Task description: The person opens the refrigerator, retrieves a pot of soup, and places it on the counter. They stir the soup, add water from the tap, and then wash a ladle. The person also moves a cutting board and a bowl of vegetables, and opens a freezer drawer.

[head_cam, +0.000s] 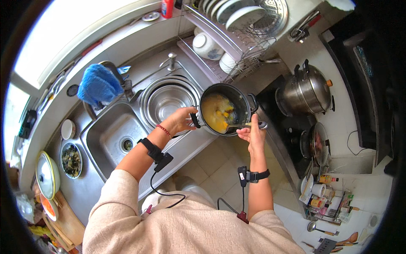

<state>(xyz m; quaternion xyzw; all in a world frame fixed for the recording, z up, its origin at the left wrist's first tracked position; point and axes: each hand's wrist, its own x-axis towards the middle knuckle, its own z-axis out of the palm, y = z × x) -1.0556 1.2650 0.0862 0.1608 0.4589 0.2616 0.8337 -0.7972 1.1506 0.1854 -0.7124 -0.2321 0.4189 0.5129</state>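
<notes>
A dark-lined cooking pot with two black side handles is held over the sink counter's edge, beside nested steel bowls. Cloudy yellowish liquid with orange and pale pieces lies in it. My left hand has its fingers at the pot's left handle. At the pot's lower right, my right hand has its thumb up along the dark-ended handle of a utensil, whose shaft reaches into the pot. The right fingers are partly under the pot's rim; how they bear on it is not clear.
Left are a steel sink basin, a plate of dark chopped greens, a lidded dish and a wooden cutting board. A dish rack stands behind. At right, a steamer pot and a lidded pan sit on the stove.
</notes>
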